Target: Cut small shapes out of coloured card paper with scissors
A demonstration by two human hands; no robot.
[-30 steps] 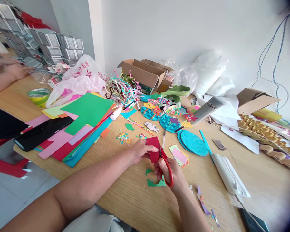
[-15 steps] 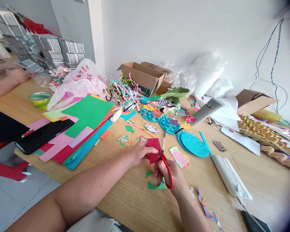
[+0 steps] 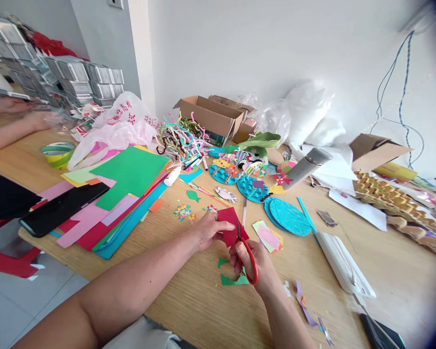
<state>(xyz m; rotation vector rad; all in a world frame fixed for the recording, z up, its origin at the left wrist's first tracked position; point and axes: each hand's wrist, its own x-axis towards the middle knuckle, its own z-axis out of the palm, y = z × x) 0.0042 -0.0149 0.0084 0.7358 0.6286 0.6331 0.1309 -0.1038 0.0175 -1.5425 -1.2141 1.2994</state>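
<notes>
My left hand [image 3: 208, 232] pinches a piece of red paper [image 3: 228, 217] by its left side, thumb on top. My right hand [image 3: 256, 264] is closed round the handles of red-handled scissors [image 3: 253, 271], whose blades lie at the red paper, partly hidden by it and my fingers. Green paper scraps [image 3: 230, 279] lie on the table just below my right hand. Beyond my hands are a green paper fish [image 3: 193, 195], a white fish cutout [image 3: 225, 194] and small coloured confetti bits [image 3: 183, 212]. A stack of pastel paper pieces [image 3: 269, 236] lies to the right.
Coloured paper sheets [image 3: 131, 169] and a black phone [image 3: 63, 208] lie at left. Blue painted ovals [image 3: 290, 216], a grey tumbler [image 3: 308, 167] and a white power strip [image 3: 343, 264] are at right. Cardboard boxes [image 3: 210, 114] stand behind. Another person's hand [image 3: 38, 121] is at far left.
The red paper has tilted a little in my left hand, and the scissors have turned slightly with it. The whole view has shifted slightly.
</notes>
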